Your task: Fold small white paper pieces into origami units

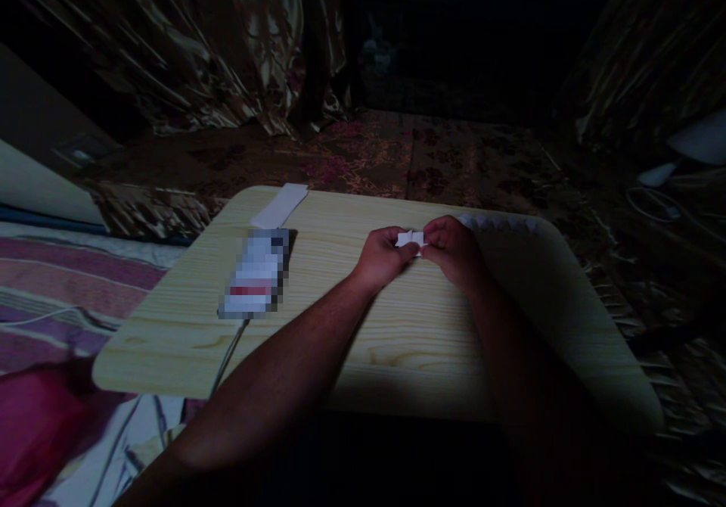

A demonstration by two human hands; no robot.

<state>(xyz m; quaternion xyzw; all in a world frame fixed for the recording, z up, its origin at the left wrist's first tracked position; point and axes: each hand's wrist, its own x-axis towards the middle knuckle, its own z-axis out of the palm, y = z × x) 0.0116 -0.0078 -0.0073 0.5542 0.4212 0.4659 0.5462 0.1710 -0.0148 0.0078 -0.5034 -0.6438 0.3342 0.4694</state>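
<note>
Between my two hands, just above or on the wooden table (pixel 408 321), is a small folded piece of white paper (pixel 411 239). My left hand (pixel 384 256) pinches its left side, thumb in front. At its right end, my right hand (pixel 452 248) grips it between thumb and fingers. Behind my right hand, a row of several small pale folded paper pieces (pixel 499 223) runs along the far right edge of the table; part of the row is hidden by that hand. Flat at the far left lie white paper strips (pixel 280 205).
A blurred-out phone (pixel 254 274) lies on the table's left, with a cable (pixel 228 359) running off the near edge. Left of the table is a striped bedcover (pixel 85 276) with a red cloth (pixel 39 431). Curtains (pixel 255 38) hang behind; a white lamp-like object (pixel 700 140) stands at right.
</note>
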